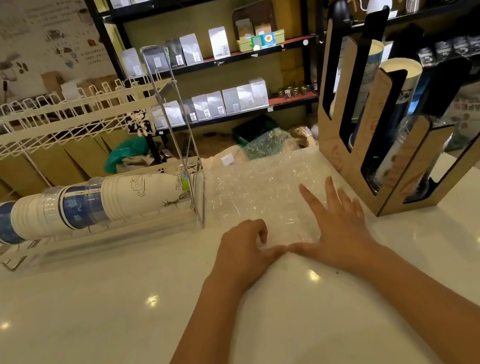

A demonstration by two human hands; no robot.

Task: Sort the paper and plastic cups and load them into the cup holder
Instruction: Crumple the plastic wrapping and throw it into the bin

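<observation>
Your hands are both down on the clear plastic wrap [266, 196] spread on the desk [96, 317], just left of the cup holder [388, 163]. Left hand [243, 248] is curled, fingertips pinching the wrap's near edge; right hand [334, 223] is spread flat, pressing the sheet. Thumbs meet at the near edge. Neither has a cup.

Progress, judging by the layout: approx. part done. The cup holder already carries stacks in its slots: white and blue-print paper ones in the back slots, what looks like clear plastic ones in the front slot; exact counts can't be told.

Left to do: a mixed row of cups [84, 208] (white paper, blue-print, clear plastic nested between) lies sideways in the wire rack [83, 239], well left of the cup holder. Those need separating and loading. The wrap prob. wants clearing first.
</observation>
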